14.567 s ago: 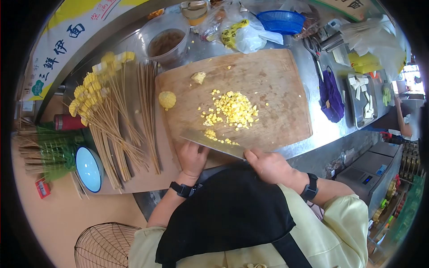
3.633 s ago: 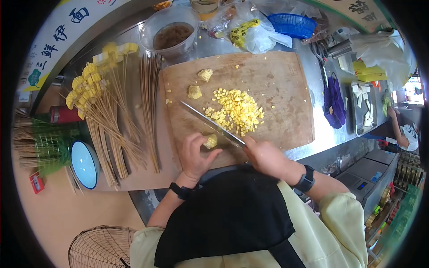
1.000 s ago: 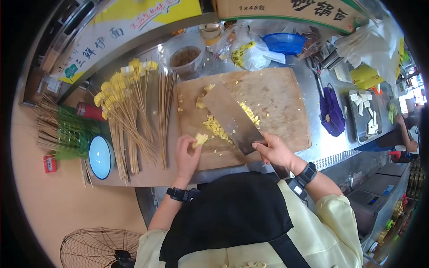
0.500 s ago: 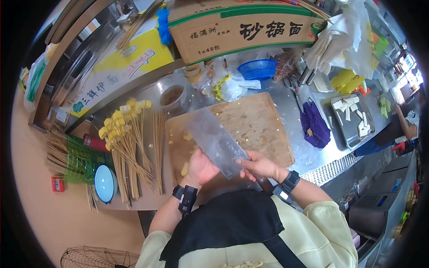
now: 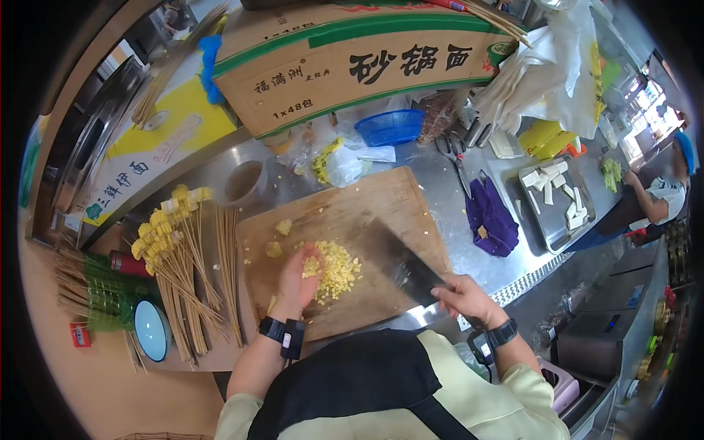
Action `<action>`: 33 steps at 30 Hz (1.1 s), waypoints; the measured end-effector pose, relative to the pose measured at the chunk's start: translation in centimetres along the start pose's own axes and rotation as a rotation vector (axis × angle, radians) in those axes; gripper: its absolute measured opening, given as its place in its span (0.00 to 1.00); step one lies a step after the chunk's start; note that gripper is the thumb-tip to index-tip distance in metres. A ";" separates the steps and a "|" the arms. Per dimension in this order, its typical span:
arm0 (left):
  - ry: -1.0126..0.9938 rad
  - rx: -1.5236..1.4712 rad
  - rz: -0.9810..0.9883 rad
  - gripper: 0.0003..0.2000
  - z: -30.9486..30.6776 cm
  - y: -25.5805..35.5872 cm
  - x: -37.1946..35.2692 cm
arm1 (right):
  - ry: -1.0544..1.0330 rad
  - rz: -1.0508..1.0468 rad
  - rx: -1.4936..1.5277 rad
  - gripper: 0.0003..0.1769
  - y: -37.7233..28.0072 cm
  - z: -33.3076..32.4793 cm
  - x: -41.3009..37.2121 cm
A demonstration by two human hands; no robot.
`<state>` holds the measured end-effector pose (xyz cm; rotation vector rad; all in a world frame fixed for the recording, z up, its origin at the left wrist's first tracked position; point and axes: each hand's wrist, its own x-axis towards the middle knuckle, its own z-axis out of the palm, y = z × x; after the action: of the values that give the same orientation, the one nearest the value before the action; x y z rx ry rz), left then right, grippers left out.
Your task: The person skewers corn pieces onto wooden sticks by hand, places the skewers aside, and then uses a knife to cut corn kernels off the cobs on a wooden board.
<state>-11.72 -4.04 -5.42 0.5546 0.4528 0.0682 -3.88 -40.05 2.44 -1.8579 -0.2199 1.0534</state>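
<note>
My right hand [image 5: 467, 299] is closed round the handle of a broad cleaver [image 5: 411, 273], its dark blade slanting up and left over the right part of a wooden chopping board [image 5: 374, 194]. Finely chopped yellow bits [image 5: 336, 273] lie heaped mid-board. At the heap's left edge is my left hand [image 5: 295, 279], palm towards the bits, fingers extended, with some yellow bits against the fingers. Two larger yellow chunks [image 5: 279, 238] rest on the board beyond it.
Skewered corn pieces [image 5: 165, 227] and bare sticks [image 5: 229, 271] lie left of the board, near a light-blue bowl [image 5: 152, 330]. A blue basket [image 5: 389, 127], scissors [image 5: 455, 155], a purple cloth [image 5: 490, 216] and a tray of white pieces [image 5: 557, 205] stand behind and right. Another person [image 5: 653, 198] is at far right.
The cleaver has moved right, away from my left hand, and is now in my right hand alone. The heap of yellow bits has come into view; my left hand has shifted to it.
</note>
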 end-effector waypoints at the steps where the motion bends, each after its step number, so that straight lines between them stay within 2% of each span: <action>1: 0.020 0.196 0.076 0.11 0.3 -0.2 0.1 | 0.143 -0.048 -0.089 0.11 0.0 -0.1 -0.1; 3: 0.055 0.590 0.228 0.10 0.9 -0.6 0.2 | 0.428 -0.148 -0.271 0.10 -0.6 -0.4 -0.1; 4: 0.046 0.724 0.265 0.09 1.3 -0.9 0.1 | 0.544 -0.233 -0.428 0.07 0.5 -0.7 1.2; 7: -0.042 1.077 0.387 0.08 2.7 -0.9 -0.6 | 0.760 -0.332 -0.680 0.06 1.0 -0.7 4.0; 8: -0.106 1.164 0.429 0.08 3.0 -0.7 -0.9 | 0.782 -0.282 -0.707 0.06 0.5 -0.2 4.8; 9: -0.165 1.251 0.471 0.08 3.2 -0.4 -1.3 | 0.757 -0.251 -0.769 0.07 0.3 0.3 5.6; 12: -0.110 1.294 0.518 0.08 3.1 -0.1 -2.2 | 0.637 -0.175 -0.920 0.11 -2.3 2.2 7.3; 21: 0.152 1.131 0.592 0.09 -1.0 3.3 -2.7 | 0.454 -0.345 -1.097 0.11 -6.0 6.3 11.4; 22: 0.196 1.100 0.550 0.09 -1.1 3.9 -2.9 | 0.445 -0.351 -1.107 0.11 -6.2 6.6 11.5; 26: 0.368 1.158 0.604 0.10 -1.2 6.3 -2.1 | 0.277 -0.479 -1.190 0.10 -6.8 8.0 10.6; 28: 0.423 1.292 0.596 0.13 -1.8 7.2 -1.3 | 0.172 -0.574 -1.165 0.10 -6.3 8.0 10.1; 29: 0.450 1.359 0.591 0.14 -2.2 7.6 -0.8 | 0.170 -0.599 -1.136 0.10 -6.4 7.8 9.9; 31: 0.471 1.717 0.727 0.18 -2.8 7.9 0.6 | 0.168 -0.652 -1.081 0.10 -6.7 7.2 9.6; 32: 0.486 1.896 0.790 0.20 -3.0 8.0 1.1 | 0.218 -0.618 -1.050 0.10 -6.9 6.9 9.5; 33: 0.419 1.932 0.764 0.21 -2.6 8.3 1.2 | 0.262 -0.587 -1.019 0.10 -7.3 6.8 9.4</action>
<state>-11.26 4.53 -3.53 2.6397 0.5916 0.5078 -1.11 -26.65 1.72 -2.5266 -1.2346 0.2480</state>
